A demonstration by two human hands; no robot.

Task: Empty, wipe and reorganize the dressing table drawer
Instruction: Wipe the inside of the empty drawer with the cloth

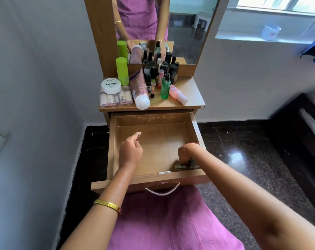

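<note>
Emptying is nearly done: the right hand (186, 155) closes on small bottles (186, 164) in the drawer (154, 178) (front right corner). The left hand (130, 150) hovers loosely curled, seemingly empty. Next, I judge, they join the cosmetics on the counter (189, 91).

Wood-grain brown drawer (195, 127) and counter (191, 91); lime-green can (122, 70); clear green bottle (165, 87); pink tube (140, 87) (white cap); speckled black floor (243, 150); gold bangle (107, 204).

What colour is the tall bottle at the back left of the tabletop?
Bright lime green, cap and body alike. The tall bottle shows best in the head view, behind the nail polish jar.
</note>
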